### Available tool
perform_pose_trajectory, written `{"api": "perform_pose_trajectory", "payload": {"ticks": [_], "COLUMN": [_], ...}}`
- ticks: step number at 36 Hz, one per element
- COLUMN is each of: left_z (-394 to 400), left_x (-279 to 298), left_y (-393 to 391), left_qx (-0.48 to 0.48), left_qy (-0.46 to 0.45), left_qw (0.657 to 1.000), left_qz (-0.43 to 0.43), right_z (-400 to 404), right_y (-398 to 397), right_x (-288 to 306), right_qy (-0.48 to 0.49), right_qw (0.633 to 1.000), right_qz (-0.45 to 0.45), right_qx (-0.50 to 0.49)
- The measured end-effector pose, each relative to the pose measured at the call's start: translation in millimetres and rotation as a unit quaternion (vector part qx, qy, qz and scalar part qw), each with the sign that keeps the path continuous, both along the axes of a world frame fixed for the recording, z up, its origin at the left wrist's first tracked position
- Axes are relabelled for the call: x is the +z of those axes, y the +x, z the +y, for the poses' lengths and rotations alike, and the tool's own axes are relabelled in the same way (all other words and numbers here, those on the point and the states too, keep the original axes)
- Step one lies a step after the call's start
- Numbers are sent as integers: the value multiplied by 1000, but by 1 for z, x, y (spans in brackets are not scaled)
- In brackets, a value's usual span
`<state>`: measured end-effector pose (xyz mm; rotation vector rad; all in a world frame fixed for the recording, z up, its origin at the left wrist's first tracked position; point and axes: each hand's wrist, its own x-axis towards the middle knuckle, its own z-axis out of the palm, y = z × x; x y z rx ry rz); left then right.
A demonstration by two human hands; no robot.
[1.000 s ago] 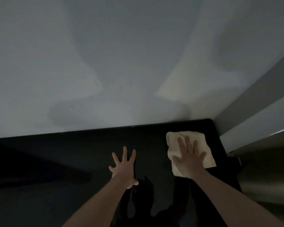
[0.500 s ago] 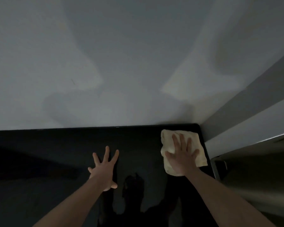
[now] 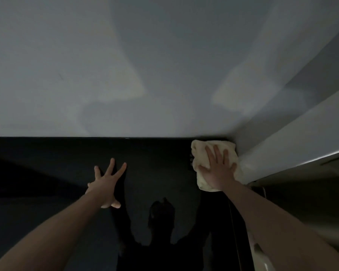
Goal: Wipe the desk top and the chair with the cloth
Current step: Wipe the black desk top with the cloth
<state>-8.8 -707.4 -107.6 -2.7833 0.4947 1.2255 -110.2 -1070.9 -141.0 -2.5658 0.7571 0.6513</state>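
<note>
right hand (image 3: 217, 172) grip is lying flat, fingers spread, pressing the cloth (image 3: 202, 147) into the counter (image 3: 47, 173) back corner. left hand (image 3: 106, 182) grip is splayed wide, resting on bare counter.

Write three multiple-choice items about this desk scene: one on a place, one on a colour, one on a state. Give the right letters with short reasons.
1. Where does the cloth lie?
A. far right corner of the desk top
B. middle of the desk
C. on the floor

2. What colour is the cloth?
A. red
B. cream
C. blue

3. How is the left hand?
A. gripping a cup
B. fisted
C. fingers spread on the desk

Key: 1 A, it sits beside the wall corner; 2 B, pale cream under the right hand; 3 C, straight spread fingers.
</note>
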Motion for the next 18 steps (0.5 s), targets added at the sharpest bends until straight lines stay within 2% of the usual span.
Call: {"api": "perform_pose_trajectory", "payload": {"ticks": [4, 10, 12, 15, 18], "left_z": [1, 11, 19, 30, 36], "left_x": [1, 5, 6, 6, 6], "left_y": [-1, -14, -24, -45, -68], "left_qx": [6, 13, 13, -10, -39], "left_qy": [-5, -35, -48, -62, -71], "left_qw": [1000, 999, 998, 997, 996], "left_qz": [-11, -27, -37, -50, -40], "right_z": [14, 46, 56, 77, 106], "right_y": [-50, -128, -157, -197, -234], "right_x": [-2, -3, -9, -3, 13], "right_qy": [-15, -21, -31, -46, -53], "right_qw": [1000, 998, 995, 991, 992], "right_qz": [-5, 45, 86, 122, 112], "right_qx": [-23, -23, -26, -27, -26]}}
